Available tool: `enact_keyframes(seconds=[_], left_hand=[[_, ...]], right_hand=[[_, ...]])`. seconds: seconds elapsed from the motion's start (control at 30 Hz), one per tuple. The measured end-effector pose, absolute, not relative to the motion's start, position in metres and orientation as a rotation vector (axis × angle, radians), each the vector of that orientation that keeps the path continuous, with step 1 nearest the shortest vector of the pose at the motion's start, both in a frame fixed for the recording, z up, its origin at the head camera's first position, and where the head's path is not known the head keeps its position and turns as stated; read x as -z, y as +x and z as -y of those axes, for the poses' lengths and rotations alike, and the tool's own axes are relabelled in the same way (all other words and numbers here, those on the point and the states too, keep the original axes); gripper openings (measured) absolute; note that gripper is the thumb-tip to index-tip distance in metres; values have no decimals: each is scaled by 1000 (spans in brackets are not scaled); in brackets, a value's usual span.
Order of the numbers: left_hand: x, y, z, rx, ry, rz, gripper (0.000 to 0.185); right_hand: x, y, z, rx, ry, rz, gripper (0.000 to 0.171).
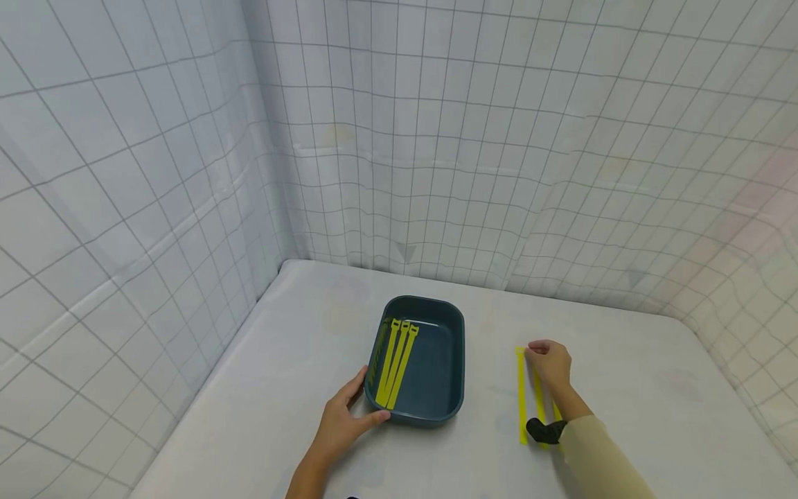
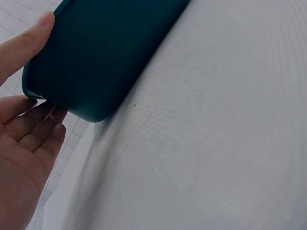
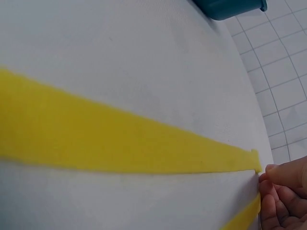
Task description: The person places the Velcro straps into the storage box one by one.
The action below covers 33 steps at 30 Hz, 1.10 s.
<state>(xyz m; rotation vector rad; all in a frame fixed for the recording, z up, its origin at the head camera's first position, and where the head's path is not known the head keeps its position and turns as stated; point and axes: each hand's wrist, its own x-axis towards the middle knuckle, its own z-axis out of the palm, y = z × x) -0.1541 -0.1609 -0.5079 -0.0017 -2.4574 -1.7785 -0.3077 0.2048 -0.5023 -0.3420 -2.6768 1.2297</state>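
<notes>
A dark teal tray (image 1: pixel 430 409) sits mid-table with three yellow straps (image 1: pixel 394 364) lying along its left side. My left hand (image 1: pixel 346 418) grips the tray's near left corner, thumb on the rim and fingers along the outer wall. In the left wrist view the tray (image 2: pixel 105 52) is clamped between the thumb (image 2: pixel 29 43) and the fingers (image 2: pixel 33 134). To the right, more yellow straps (image 1: pixel 521 395) lie side by side on the table. My right hand (image 1: pixel 548 362) pinches the far end of one strap (image 3: pixel 120 143), fingertips (image 3: pixel 280 191) at its tab, with another strap (image 3: pixel 244 216) beside it.
The white table (image 1: pixel 312 333) is walled by gridded white sheets on the left, back and right. A black wrist mount (image 1: pixel 545 431) sits on my right sleeve. The tray's corner (image 3: pixel 230 7) shows at the top of the right wrist view.
</notes>
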Motion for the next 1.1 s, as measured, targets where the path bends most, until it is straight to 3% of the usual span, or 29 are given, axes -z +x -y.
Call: enact_keyframes(seconds=[1.1], left_hand=[[503,-154,161,1789,12,2466,93]], right_hand=[[500,-324,-209,-1314,-361,2814,23]])
